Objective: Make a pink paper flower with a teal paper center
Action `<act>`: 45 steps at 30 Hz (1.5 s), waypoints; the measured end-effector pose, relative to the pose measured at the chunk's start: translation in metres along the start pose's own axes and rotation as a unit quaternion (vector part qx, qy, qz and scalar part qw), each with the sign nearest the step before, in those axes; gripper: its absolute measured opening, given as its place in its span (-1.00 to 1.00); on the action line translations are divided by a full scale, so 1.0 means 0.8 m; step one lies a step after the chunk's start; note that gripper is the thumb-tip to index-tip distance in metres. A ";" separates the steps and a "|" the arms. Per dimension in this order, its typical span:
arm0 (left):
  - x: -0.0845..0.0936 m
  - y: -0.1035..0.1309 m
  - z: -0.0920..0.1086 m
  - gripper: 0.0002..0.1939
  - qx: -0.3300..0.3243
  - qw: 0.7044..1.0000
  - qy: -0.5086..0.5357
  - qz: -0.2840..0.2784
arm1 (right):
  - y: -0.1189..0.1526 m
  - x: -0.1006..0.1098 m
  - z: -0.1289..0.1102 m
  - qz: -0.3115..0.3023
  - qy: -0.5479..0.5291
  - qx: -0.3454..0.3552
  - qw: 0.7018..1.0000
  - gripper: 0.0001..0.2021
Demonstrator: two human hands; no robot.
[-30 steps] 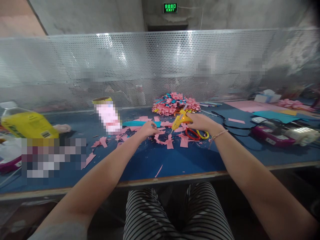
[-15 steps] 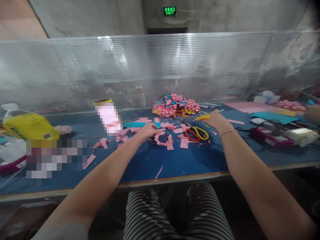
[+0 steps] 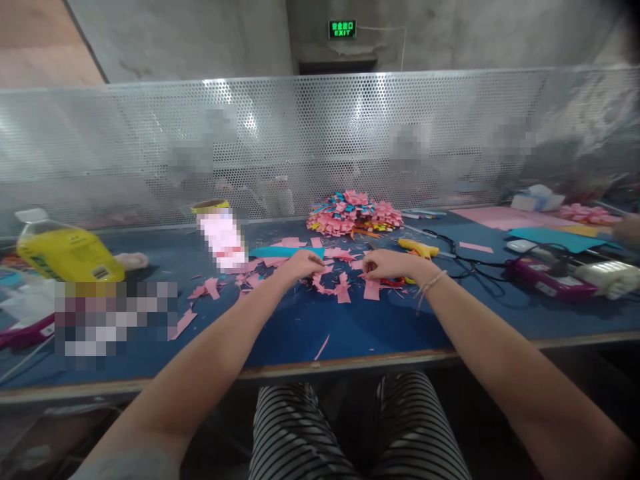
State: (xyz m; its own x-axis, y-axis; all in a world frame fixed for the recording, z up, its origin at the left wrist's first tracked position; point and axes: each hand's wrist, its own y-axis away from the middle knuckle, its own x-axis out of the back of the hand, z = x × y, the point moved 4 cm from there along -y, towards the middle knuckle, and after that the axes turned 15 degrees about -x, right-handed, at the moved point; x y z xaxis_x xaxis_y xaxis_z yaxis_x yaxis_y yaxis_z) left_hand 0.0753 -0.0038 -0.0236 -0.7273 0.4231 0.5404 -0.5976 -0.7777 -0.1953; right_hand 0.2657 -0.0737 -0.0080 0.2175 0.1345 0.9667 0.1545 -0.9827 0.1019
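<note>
The left hand (image 3: 304, 265) is pinching curled pink paper (image 3: 323, 288) low over the table (image 3: 300, 327); the right hand (image 3: 393, 265), its grip unclear, is bending over a pink scrap (image 3: 371, 290) near the glue gun (image 3: 420, 249).

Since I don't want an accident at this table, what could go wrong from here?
The yellow glue gun lies just beyond the right hand; if hot, it might burn it. The scissors, partly hidden by that hand, could get knocked. Loose pink paper scraps nearby might stick to stray glue.
</note>
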 end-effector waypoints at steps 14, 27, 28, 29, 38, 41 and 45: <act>-0.008 0.010 0.019 -0.92 0.050 0.993 0.109 0.024 | -0.001 0.003 0.000 0.050 -0.012 0.050 0.997 -0.81; -0.007 0.014 0.028 -0.91 0.064 0.991 0.108 0.040 | 0.000 0.005 -0.008 0.036 -0.064 0.012 0.997 -0.81; -0.007 0.014 0.028 -0.92 0.066 0.991 0.111 0.041 | -0.001 0.004 -0.008 0.040 -0.063 0.015 0.997 -0.82; -0.008 0.014 0.028 -0.93 0.066 0.991 0.113 0.042 | -0.002 0.003 -0.009 0.046 -0.063 0.020 0.997 -0.83; 0.002 0.010 0.028 -0.94 0.031 0.987 0.093 0.130 | -0.015 0.012 -0.010 0.193 -0.275 0.022 0.942 -0.93; 0.001 0.009 0.032 -0.95 0.008 0.986 0.087 0.142 | -0.015 0.013 -0.017 0.188 -0.376 0.026 0.907 -0.86; -0.003 0.007 0.039 -0.94 -0.038 0.987 0.065 0.141 | -0.015 0.012 -0.028 0.178 -0.433 0.027 0.883 -0.85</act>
State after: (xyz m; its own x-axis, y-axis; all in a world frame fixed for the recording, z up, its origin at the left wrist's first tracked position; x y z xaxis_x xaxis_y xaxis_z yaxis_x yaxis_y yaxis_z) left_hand 0.0838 -0.0238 -0.0003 -0.9028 0.2544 0.3468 -0.3848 -0.8381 -0.3867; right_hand 0.2446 -0.0638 0.0049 0.9138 -0.1117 0.3905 -0.0316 -0.9781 -0.2058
